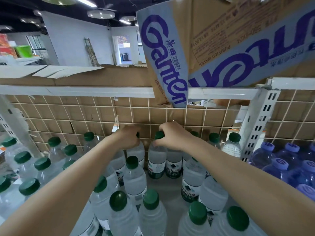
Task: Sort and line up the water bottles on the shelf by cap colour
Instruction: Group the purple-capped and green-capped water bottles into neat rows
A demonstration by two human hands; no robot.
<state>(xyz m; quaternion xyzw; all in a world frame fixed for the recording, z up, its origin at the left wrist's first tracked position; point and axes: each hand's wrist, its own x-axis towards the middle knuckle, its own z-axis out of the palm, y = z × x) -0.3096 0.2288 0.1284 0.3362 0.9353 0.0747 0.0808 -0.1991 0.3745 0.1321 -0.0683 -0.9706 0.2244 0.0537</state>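
Note:
Several clear water bottles with dark green caps stand upright on the white shelf [163, 186]. My left hand [127, 137] is closed over the top of one green-capped bottle [138, 153] at the back row, hiding most of its cap. My right hand [173, 135] grips the neck and cap of another green-capped bottle [156, 159] just to the right of it, near the wire mesh back. Beyond the white upright post [255, 130], on the right, stand several blue-tinted bottles with purple caps [281, 165].
A wire mesh panel [85, 116] backed by cardboard closes the rear of the shelf. A tilted Ganten cardboard box [213, 40] sits on the frame above. Green-capped bottles crowd the left and front; a bare patch of shelf lies below my hands.

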